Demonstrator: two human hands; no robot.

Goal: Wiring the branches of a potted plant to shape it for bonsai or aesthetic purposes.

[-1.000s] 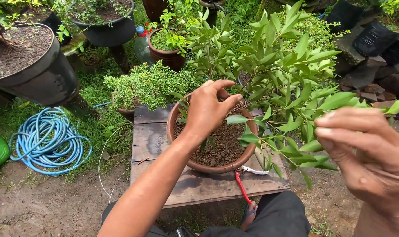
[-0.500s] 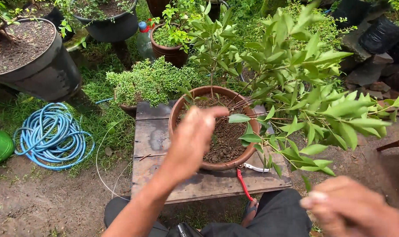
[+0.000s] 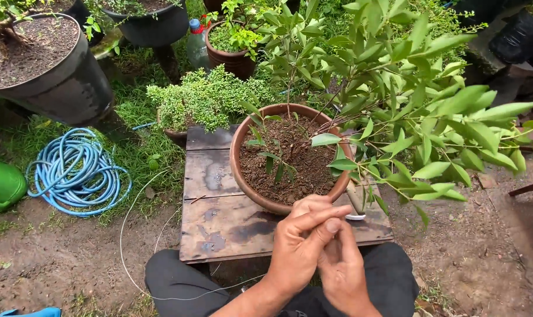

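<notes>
Sitting on the wooden tabletop (image 3: 219,217), the brown clay pot (image 3: 251,188) of soil and leafy shrub has, just beside its near rim, the left hand (image 3: 301,246) and right hand (image 3: 339,270) pressed together, fingers mostly closed, holding nothing visible; a coiled blue hose (image 3: 78,173) lies well apart.

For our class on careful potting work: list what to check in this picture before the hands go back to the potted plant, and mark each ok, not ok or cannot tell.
1. Brown clay pot stands upright on the wooden board: ok.
2. Pot fully on the board, not over its edge: ok.
3. Left hand and right hand free of tools: cannot tell; they are pressed together just in front of the pot and blurred.
4. Soil level below the pot rim: ok.
5. Leafy branches clear of the hands: ok; they spread to the right, above the hands.
6. Thin wire on the ground away from the hands: ok.
</notes>
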